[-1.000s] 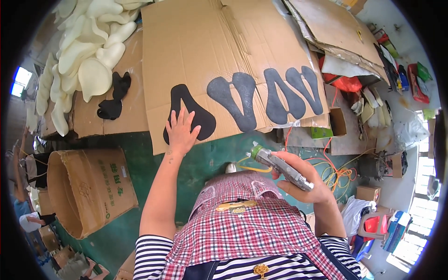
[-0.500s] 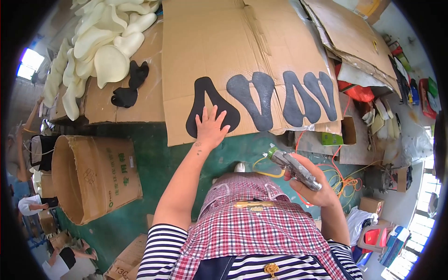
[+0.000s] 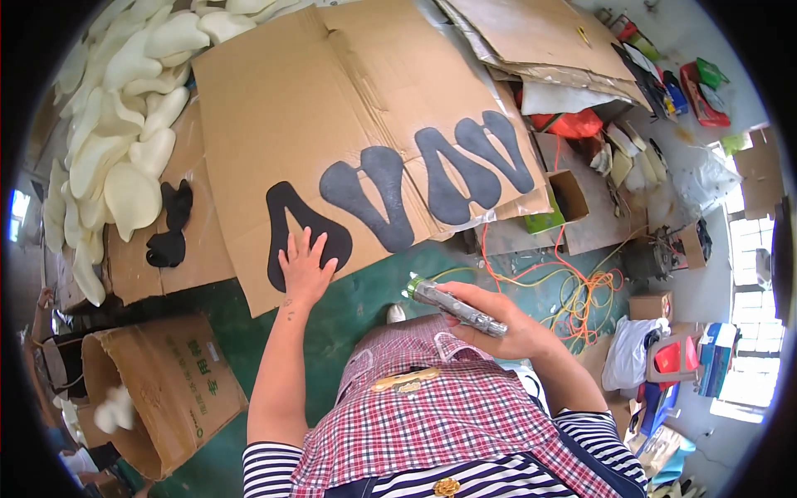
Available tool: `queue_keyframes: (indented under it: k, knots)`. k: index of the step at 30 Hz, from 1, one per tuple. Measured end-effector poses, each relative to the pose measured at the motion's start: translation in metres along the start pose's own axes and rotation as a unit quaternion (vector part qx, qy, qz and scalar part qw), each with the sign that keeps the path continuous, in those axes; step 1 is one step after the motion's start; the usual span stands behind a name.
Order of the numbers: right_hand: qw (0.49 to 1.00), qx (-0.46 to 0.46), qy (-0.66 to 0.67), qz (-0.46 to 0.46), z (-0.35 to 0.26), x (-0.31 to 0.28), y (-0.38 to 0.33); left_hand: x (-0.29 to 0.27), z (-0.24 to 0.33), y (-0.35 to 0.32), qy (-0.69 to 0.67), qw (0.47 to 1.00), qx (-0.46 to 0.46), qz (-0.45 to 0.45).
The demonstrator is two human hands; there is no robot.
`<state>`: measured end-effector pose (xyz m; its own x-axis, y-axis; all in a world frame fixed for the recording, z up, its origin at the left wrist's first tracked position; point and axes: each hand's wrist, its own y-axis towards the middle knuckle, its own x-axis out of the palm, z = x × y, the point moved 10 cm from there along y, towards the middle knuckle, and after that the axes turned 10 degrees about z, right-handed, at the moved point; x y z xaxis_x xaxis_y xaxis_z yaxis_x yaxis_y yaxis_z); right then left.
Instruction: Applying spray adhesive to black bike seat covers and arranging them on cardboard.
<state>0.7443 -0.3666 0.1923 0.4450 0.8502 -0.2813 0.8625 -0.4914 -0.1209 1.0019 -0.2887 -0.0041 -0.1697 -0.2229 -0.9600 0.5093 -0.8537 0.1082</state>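
My left hand (image 3: pixel 305 270) lies with fingers spread on a flat black pad (image 3: pixel 336 239) with a narrow slot in it, near the front edge of a cardboard sheet (image 3: pixel 266 100). In my right hand (image 3: pixel 506 319) is a metal spray gun (image 3: pixel 461 307) with a green front end, held over the floor and pointing left. To the right of the black pad, several dark grey slotted pads lie in a row, the nearest being a grey pad (image 3: pixel 342 189) and the farthest a slimmer pad (image 3: pixel 516 162).
Cream foam pieces (image 3: pixel 133 199) are heaped at the far left, with crumpled black pieces (image 3: pixel 173 212) beside them. An open carton (image 3: pixel 187 390) stands at lower left, a white blur at its mouth. Orange and yellow hoses (image 3: pixel 585 307) coil on the green floor at right.
The whole view has swung, so the table sits further left and lower. My left hand stays on the black pad. The spray gun now lies more level. A white blur has appeared in the carton.
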Motion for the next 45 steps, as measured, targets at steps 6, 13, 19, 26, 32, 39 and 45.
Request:
queue_keyframes:
  k: [6,13,19,26,32,39,45]
  knots:
    - [1.0,-0.011,-0.003,0.008,0.007,-0.005,0.0,-0.005,-0.021,-0.002,0.014,1.0,-0.026,-0.004]
    - [0.999,0.002,0.034,-0.025,0.013,0.002,-0.002,-0.017,-0.034,-0.009,0.024,0.999,-0.016,0.027]
    - [0.994,0.002,0.113,-0.01,0.0,-0.006,0.013,-0.009,-0.027,-0.012,0.01,0.999,-0.042,0.02]
    - [0.994,-0.017,0.101,-0.043,-0.018,-0.003,0.018,-0.001,-0.007,-0.007,0.005,0.999,-0.039,0.013]
    - [0.995,0.006,0.097,-0.012,-0.024,-0.009,0.01,-0.003,-0.001,-0.006,0.0,0.999,-0.032,0.003]
    - [0.999,-0.037,0.029,0.02,-0.038,-0.02,0.003,0.005,0.014,-0.009,0.001,1.0,-0.005,0.022]
    - [0.999,-0.048,0.009,0.012,-0.041,-0.022,-0.004,0.01,0.012,-0.01,-0.001,1.0,-0.003,0.018]
